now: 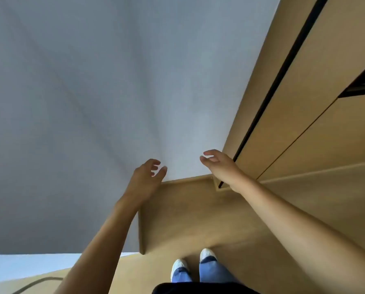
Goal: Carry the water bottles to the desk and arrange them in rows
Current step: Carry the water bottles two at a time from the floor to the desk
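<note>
No water bottle and no desk show in the head view. My left hand (147, 177) is stretched out in front of me with loosely curled fingers and holds nothing. My right hand (217, 164) reaches forward beside it, fingers relaxed and slightly bent, also holding nothing. Both hands hover in front of a plain grey-white wall (92, 102), about a hand's width apart. My feet in white shoes (207, 254) stand on the wooden floor below.
A wooden cabinet (325, 102) with a dark vertical gap runs along the right side, close to my right wrist. Wooden skirting (188, 179) meets the wall ahead. A dark cable (37, 282) lies on the floor at bottom left.
</note>
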Demonstrator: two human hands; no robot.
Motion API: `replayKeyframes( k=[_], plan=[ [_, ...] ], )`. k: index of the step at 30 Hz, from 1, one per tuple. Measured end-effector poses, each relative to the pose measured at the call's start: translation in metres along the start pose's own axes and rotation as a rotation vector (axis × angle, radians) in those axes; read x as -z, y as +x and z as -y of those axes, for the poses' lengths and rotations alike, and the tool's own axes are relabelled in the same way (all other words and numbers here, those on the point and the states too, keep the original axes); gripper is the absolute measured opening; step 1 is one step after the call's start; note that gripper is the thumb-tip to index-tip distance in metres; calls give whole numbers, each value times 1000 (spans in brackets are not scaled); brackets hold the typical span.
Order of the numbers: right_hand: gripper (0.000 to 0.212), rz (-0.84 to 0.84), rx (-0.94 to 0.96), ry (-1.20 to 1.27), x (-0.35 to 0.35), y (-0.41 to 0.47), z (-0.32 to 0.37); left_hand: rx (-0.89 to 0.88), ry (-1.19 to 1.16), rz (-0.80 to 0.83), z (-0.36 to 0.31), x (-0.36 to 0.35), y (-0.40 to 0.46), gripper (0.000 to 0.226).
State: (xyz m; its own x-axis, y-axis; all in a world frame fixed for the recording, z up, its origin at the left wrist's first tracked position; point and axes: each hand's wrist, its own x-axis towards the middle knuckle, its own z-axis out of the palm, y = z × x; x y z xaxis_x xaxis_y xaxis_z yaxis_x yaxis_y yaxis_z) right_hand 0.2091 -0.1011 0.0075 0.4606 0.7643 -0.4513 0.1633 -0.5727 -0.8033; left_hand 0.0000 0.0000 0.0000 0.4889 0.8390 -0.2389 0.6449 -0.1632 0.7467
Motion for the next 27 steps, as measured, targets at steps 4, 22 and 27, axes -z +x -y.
replayKeyframes(
  k=[4, 22, 27],
  plan=[
    [40, -79, -70, 62, 17, -20, -36, 0, 50, 133, -10, -34, 4, 38],
    [35, -527, -349, 224, 255, -107, -264, -222, 172, 545, -209, -324, -6, 27],
    [35, -566, -430, 281, 360, -128, -328, -254, 189, 646, -293, -431, -13, 29]
  ],
)
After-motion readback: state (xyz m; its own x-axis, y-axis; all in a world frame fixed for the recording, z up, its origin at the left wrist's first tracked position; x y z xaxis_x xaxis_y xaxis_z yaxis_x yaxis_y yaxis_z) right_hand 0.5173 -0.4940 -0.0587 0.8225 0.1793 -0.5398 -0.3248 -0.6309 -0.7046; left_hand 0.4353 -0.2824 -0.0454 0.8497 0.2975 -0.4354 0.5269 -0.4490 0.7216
